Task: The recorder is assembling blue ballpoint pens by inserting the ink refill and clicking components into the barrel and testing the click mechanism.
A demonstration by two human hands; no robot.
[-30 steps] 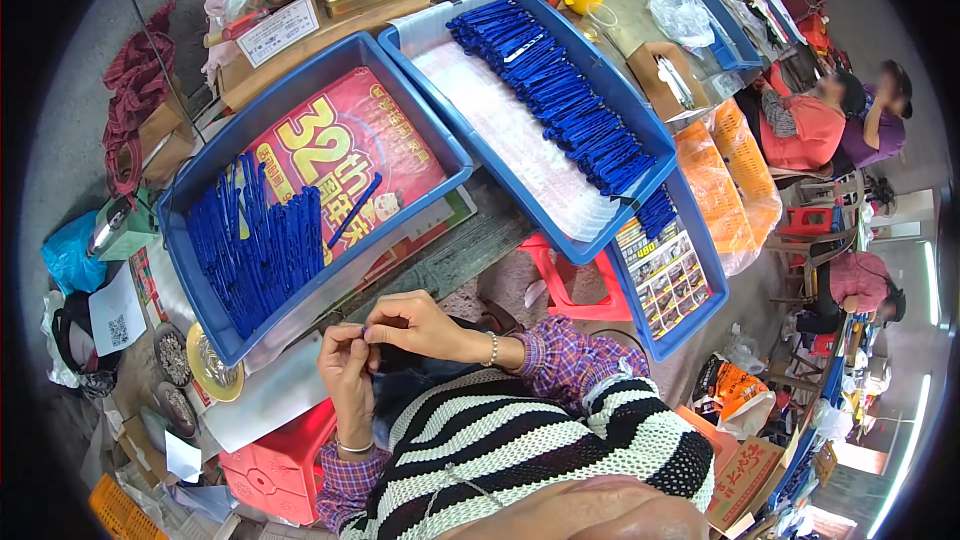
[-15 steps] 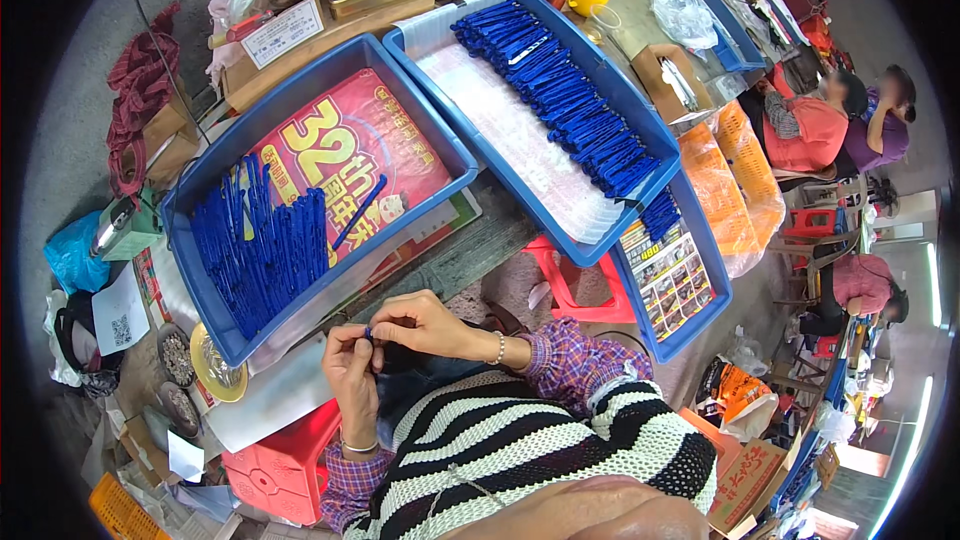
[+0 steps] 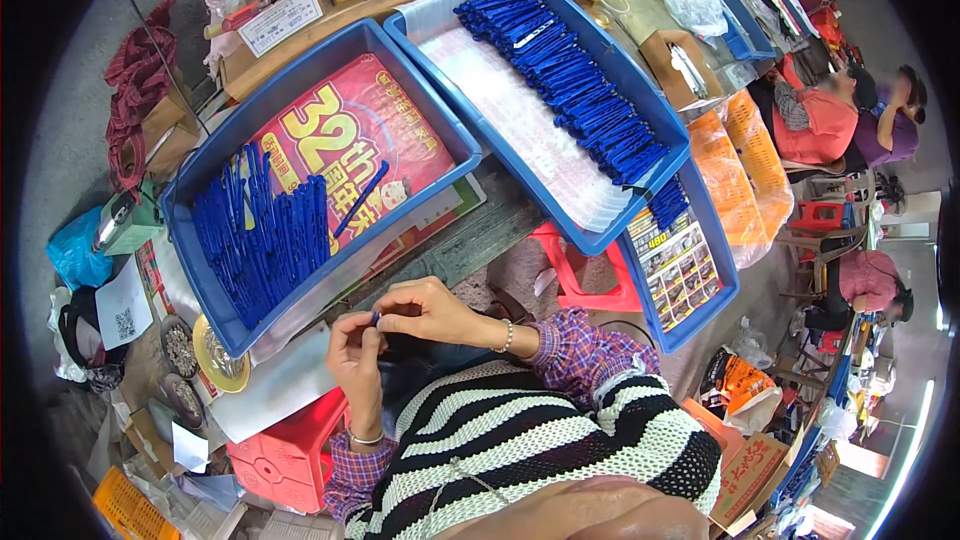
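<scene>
My left hand and my right hand meet at the near edge of the bench. Both are closed, fingertips pinched together around a small dark blue piece. Most of the piece is hidden by the fingers, and its kind cannot be made out. Just beyond the hands is a blue plastic tray, lined with a red and yellow printed sheet. Slim blue sticks lie heaped in its near left part, and one stick lies apart from the heap.
A second blue tray to the right holds a long row of blue sticks and overlaps a third tray. Small dishes stand at left. Red stools are close by. Other people sit at far right.
Both hands stay pinched together on the small blue piece and have shifted slightly. The whole view has moved a little; the trays and sticks look unchanged.
</scene>
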